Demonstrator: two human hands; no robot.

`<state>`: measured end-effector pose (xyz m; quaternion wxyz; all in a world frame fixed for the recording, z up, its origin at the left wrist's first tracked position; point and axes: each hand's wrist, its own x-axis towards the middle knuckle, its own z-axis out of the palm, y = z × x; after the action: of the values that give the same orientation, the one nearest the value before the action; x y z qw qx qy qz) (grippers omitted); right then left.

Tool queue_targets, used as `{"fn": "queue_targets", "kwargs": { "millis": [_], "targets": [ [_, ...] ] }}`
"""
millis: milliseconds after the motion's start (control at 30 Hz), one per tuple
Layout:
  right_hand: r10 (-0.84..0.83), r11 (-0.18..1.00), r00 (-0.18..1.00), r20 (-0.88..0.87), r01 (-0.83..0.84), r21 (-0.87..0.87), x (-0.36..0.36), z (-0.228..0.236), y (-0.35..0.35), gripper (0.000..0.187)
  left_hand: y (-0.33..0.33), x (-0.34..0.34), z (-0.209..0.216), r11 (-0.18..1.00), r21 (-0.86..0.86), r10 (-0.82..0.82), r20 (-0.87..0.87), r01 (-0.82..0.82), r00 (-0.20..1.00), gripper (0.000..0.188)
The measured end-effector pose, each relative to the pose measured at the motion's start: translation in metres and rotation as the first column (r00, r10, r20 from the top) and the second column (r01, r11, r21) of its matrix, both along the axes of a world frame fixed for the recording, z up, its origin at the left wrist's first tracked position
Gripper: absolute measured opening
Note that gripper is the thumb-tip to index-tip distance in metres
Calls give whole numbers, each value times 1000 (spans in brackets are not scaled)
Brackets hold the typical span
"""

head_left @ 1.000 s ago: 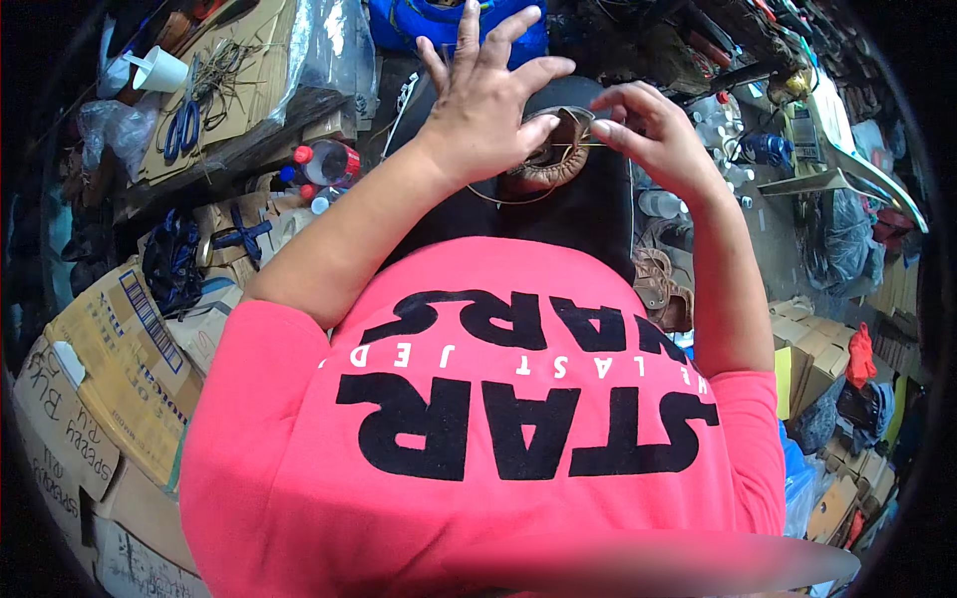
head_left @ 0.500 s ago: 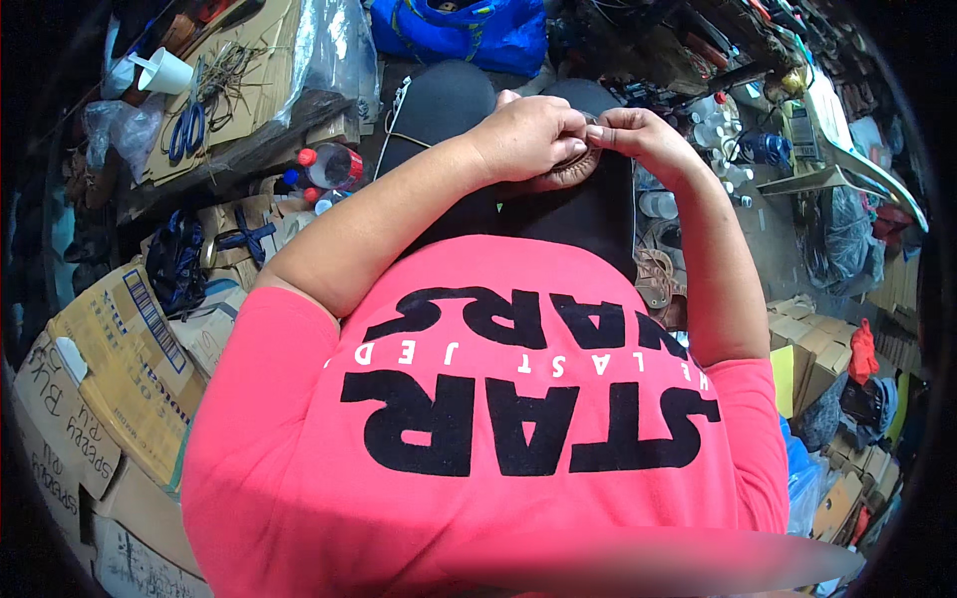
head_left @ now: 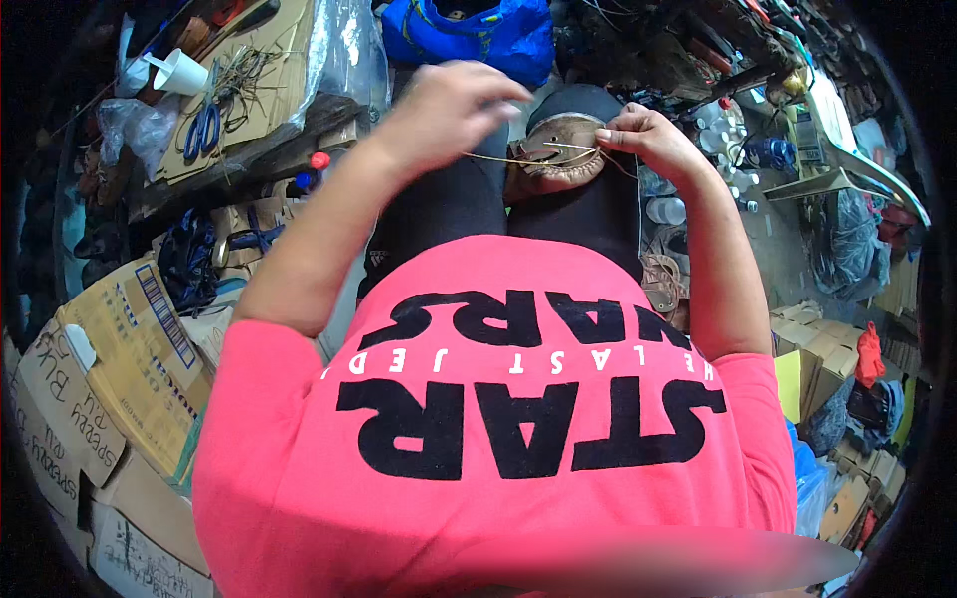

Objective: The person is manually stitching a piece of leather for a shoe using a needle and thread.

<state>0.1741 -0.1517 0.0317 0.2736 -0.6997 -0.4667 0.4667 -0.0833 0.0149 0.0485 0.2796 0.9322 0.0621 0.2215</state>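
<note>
Head view: brown shoe on a black-clad thigh, just left of the right hand.
That hand pinches the shoe's edge; the left hand, blurred, is half-curled, its grip unclear. Near it, thread trails; gathered stitches appear done, sewing likely unfinished.

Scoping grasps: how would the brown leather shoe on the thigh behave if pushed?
The brown leather shoe probably flexes, given its puckered edge. It may slide or tip on the rounded thigh. The thin cord at it likely trails.
</note>
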Motion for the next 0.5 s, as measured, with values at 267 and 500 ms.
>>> {"fn": "queue_targets", "kwargs": {
  "millis": [267, 500],
  "targets": [
    [-36, 999, 999, 19, 36, 6, -5, 0, -2, 31, -38, 49, -22, 991, 24, -122, -188, 128, 975, 11],
    [19, 995, 995, 103, -29, 92, 7, 0, -1, 30, 30, -33, -2, 990, 57, 140, -224, -130, 965, 8]
  ]
}}
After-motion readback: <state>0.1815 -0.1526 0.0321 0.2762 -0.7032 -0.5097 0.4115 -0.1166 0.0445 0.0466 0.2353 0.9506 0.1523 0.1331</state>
